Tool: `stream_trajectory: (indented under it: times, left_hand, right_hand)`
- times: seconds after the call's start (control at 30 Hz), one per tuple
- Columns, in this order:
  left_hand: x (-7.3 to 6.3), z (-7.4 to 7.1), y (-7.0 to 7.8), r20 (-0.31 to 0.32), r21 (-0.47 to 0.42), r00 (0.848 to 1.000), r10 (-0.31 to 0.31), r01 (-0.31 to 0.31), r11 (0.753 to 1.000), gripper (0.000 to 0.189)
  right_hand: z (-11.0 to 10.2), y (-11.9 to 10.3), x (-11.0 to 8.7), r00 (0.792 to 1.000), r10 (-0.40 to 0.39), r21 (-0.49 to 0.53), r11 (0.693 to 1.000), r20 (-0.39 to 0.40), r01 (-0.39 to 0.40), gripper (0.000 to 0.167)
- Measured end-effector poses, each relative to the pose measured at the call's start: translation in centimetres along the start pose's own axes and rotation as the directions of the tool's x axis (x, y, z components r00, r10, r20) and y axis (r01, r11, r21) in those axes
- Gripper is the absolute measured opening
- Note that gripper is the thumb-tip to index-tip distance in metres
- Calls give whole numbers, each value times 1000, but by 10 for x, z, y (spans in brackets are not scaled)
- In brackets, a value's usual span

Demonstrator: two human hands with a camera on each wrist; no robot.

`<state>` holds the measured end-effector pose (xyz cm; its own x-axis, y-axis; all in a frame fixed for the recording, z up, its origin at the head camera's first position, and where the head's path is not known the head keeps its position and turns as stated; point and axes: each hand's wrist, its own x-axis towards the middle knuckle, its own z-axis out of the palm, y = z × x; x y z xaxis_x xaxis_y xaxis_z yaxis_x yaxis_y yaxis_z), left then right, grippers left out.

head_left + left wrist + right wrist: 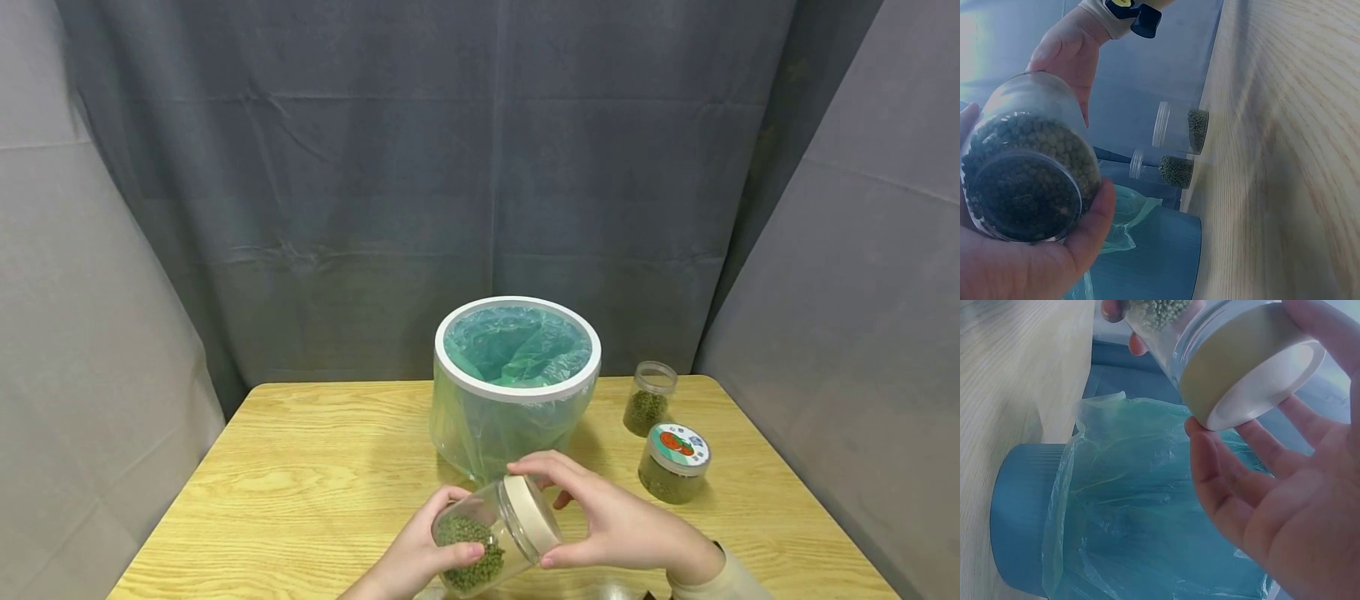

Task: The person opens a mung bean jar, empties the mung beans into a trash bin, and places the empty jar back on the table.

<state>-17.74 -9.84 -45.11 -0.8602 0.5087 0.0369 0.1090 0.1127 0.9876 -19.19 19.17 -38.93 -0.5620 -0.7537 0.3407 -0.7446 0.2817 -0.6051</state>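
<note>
Nearest the camera, the left hand (408, 550) is curled round the clear jar (501, 560), its thumb laid along the wall. The jar lies tilted just in front of the bin, its base toward the left hand and its beige lid (531, 518) up and to the right. The right hand (618, 517) clasps that lid by its edge, thumb low and fingertips high, with the palm clear of the top. The lid looks seated on the neck, though how tightly I cannot tell.

Inside, green pellets (467, 531) bank toward the base. If the lid came away suddenly with the jar tipped further, they could spill onto the table (315, 475); a thumb slipping on smooth plastic could let the jar drop or roll.

Just beyond stands the bin (517, 396), lined with a green bag (495, 437) that a knuckle or the lid might snag. To the right sit 2 more jars: a squat labelled jar (672, 485), and farther back a narrower jar (646, 408), near enough for a swinging right elbow to knock.
</note>
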Motion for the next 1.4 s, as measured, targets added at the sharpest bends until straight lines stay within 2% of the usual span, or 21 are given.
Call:
stream_trajectory:
  times: [0.87,1.13,1.4]
  left_hand:
    - [-1,-1,0,-11,-7,1000,17,-17,1000,57]
    - [-2,-1,-1,-29,-12,998,52,-52,999,54]
    - [-4,-2,0,-28,-138,999,19,-23,990,57]
  right_hand:
    - [1,-2,-1,1000,8,-27,1000,-22,-8,83]
    - [1,1,-4,998,0,-24,1000,-56,-2,83]
    - [-2,3,-7,993,-8,-74,997,-116,0,86]
